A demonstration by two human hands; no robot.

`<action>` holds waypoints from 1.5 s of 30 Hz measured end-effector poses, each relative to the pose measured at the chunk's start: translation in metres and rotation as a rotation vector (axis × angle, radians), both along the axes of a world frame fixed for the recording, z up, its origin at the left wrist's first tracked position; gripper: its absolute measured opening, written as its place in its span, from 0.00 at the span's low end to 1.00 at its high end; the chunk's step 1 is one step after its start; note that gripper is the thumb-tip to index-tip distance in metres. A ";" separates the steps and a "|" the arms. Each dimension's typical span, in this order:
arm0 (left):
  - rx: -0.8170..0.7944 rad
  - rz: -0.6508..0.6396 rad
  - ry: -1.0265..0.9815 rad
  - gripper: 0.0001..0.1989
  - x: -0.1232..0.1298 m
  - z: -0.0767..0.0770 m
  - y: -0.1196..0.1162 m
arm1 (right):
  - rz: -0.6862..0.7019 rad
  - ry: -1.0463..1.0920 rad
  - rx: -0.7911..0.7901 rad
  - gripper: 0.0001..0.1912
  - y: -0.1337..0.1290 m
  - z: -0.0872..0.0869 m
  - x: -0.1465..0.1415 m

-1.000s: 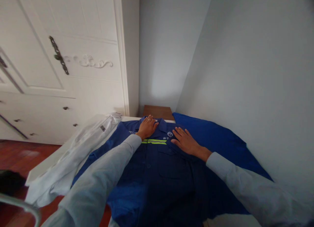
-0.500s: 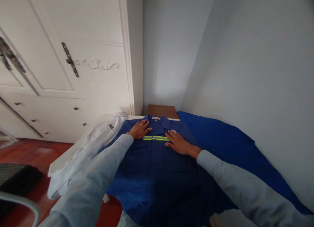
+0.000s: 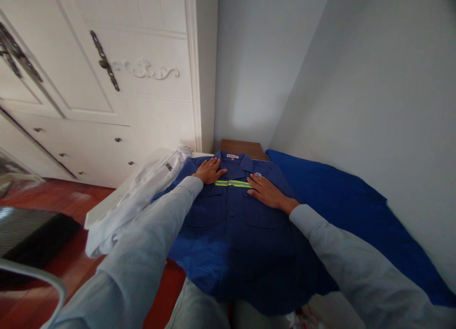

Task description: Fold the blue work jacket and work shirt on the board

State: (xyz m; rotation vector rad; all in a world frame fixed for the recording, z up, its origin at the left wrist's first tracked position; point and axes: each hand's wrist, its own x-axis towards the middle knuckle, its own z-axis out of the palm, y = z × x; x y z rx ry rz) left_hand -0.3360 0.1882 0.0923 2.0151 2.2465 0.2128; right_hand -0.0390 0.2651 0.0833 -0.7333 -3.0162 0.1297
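Arms: both reach straight out in light grey sleeves.
Left hand (image 3: 210, 170): flat and open, fingers spread, pressing the shirt's left chest.
Right hand (image 3: 266, 193): flat and open, palm down on the right chest.
Dark blue work shirt with a yellow stripe (image 3: 233, 224): spread flat on the white table (image 3: 103, 206), beside a white cloth (image 3: 137, 197).

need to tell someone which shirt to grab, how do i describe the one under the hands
On the white table by the wardrobe, it is the dark blue work shirt spread flat under the left hand and right hand. Unlike the white garment beside it, it has a yellow-green reflective stripe across the chest.
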 end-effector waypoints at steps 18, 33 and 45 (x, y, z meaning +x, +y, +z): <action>0.145 0.017 -0.203 0.27 -0.005 0.021 -0.003 | -0.024 -0.079 0.020 0.43 -0.007 0.010 -0.002; 0.157 -0.167 0.033 0.34 0.084 -0.007 -0.180 | 0.208 0.078 0.071 0.32 -0.173 0.022 0.018; 0.143 -0.162 0.054 0.33 0.076 -0.004 -0.176 | -0.360 -0.034 0.206 0.28 -0.214 0.015 0.203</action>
